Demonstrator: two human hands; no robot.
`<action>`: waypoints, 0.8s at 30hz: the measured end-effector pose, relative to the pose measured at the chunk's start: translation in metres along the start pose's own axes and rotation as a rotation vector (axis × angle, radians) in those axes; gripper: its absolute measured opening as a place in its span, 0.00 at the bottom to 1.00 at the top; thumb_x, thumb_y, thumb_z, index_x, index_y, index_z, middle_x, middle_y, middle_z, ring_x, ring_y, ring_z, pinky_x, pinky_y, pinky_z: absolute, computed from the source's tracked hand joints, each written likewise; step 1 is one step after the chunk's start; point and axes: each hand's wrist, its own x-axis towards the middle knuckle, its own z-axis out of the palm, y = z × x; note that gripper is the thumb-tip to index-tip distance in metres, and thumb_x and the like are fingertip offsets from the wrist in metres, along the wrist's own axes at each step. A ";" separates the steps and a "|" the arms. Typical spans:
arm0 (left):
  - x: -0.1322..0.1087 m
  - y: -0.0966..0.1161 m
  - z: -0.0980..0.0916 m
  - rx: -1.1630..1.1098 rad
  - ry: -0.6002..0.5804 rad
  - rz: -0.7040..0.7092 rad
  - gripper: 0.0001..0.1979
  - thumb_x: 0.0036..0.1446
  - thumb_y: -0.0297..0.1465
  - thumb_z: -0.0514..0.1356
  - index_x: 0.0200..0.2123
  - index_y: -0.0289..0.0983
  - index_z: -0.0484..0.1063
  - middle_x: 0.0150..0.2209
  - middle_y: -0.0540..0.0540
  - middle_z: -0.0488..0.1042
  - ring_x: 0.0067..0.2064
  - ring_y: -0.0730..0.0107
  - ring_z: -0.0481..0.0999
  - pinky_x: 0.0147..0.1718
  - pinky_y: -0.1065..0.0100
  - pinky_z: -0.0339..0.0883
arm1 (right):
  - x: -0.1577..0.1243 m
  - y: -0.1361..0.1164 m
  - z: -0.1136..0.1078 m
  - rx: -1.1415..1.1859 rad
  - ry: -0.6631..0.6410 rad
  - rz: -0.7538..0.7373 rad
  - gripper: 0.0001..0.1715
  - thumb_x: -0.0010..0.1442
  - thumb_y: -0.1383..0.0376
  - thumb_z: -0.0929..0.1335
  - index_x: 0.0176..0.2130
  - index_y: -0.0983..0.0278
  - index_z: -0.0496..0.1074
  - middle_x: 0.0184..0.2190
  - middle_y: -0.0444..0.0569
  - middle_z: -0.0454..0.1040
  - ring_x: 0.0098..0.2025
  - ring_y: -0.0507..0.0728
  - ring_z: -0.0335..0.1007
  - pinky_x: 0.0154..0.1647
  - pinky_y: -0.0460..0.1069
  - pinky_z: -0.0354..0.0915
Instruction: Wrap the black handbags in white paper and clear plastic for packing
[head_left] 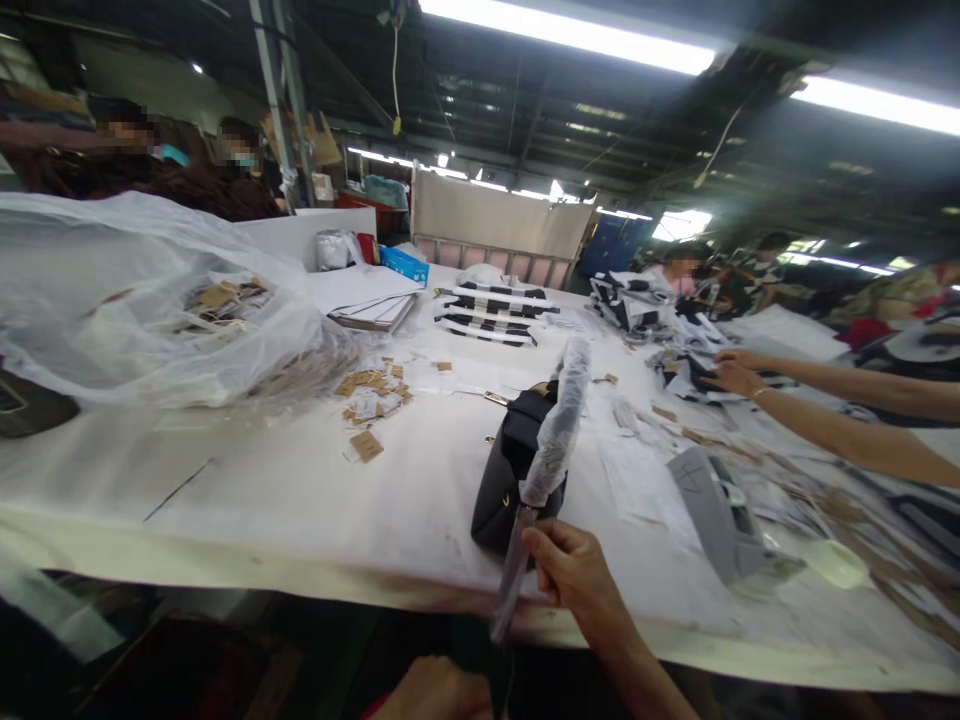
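Your right hand (574, 575) has its fingers (541, 562) clenched around the lower end of a long strap (559, 430). The strap rises from your grip toward 12 o'clock, tilted a little to the right. Its upper stretch is already sleeved in crinkled clear wrap. The part just above and below your grip looks smoother and thinner, and blur hides whether the wrap reaches that far. I would say the wrapping is well along but not closed off at the bottom.

The black bag (510, 480) the strap belongs to sits on the white surface (300, 500) just behind the strap, close to the near edge. Its body shows no covering yet. Your left hand (439, 695) only peeks in at 6 o'clock, below the surface edge. It touches nothing visible, and you cannot tell whether it is clenched or loose.

Loose paper tags (371, 390) lie scattered at 10 o'clock from the bag, with a big plastic sack (135, 300) beyond them. A grey machine (716, 510) sits at 3 o'clock. Further out that way a co-worker's hands (731, 375) are busy in their own pile, well apart from yours.
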 end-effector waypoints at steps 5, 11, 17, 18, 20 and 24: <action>0.009 0.021 -0.042 0.170 0.198 0.006 0.15 0.62 0.41 0.53 0.28 0.39 0.69 0.22 0.53 0.68 0.24 0.70 0.67 0.26 0.72 0.58 | 0.001 0.006 -0.030 -0.199 0.087 -0.072 0.24 0.53 0.45 0.69 0.26 0.64 0.75 0.14 0.41 0.67 0.16 0.50 0.59 0.17 0.45 0.57; 0.025 0.029 -0.056 0.227 0.368 0.173 0.12 0.60 0.38 0.56 0.43 0.40 0.74 0.40 0.45 0.76 0.40 0.61 0.75 0.40 0.65 0.69 | 0.035 -0.029 -0.086 -0.229 0.388 -0.176 0.26 0.54 0.46 0.69 0.38 0.65 0.78 0.25 0.48 0.76 0.26 0.57 0.72 0.27 0.50 0.67; 0.071 0.040 -0.067 0.527 0.494 0.511 0.25 0.62 0.26 0.49 0.62 0.43 0.61 0.62 0.41 0.63 0.62 0.57 0.63 0.59 0.53 0.63 | 0.046 -0.022 -0.077 -0.314 0.286 -0.252 0.30 0.53 0.52 0.69 0.52 0.64 0.72 0.47 0.56 0.78 0.48 0.63 0.75 0.49 0.57 0.70; 0.084 0.044 -0.074 0.627 0.494 0.564 0.28 0.61 0.23 0.47 0.64 0.44 0.58 0.64 0.41 0.59 0.64 0.58 0.61 0.61 0.51 0.59 | 0.041 -0.005 -0.066 -0.321 0.261 -0.246 0.32 0.54 0.52 0.69 0.54 0.64 0.70 0.50 0.57 0.76 0.50 0.64 0.74 0.49 0.58 0.71; 0.114 0.055 -0.091 0.822 0.449 0.666 0.33 0.58 0.18 0.45 0.65 0.45 0.56 0.66 0.40 0.56 0.65 0.56 0.59 0.62 0.48 0.58 | 0.026 0.036 -0.042 -0.323 0.260 -0.264 0.37 0.56 0.51 0.68 0.61 0.62 0.65 0.57 0.57 0.71 0.55 0.66 0.71 0.50 0.59 0.71; 0.171 0.085 -0.119 1.086 0.206 0.883 0.26 0.62 0.23 0.52 0.62 0.42 0.61 0.66 0.38 0.56 0.64 0.54 0.61 0.58 0.52 0.64 | 0.002 0.097 0.003 -0.306 0.312 -0.387 0.53 0.51 0.45 0.71 0.67 0.61 0.54 0.64 0.56 0.62 0.64 0.71 0.58 0.62 0.62 0.61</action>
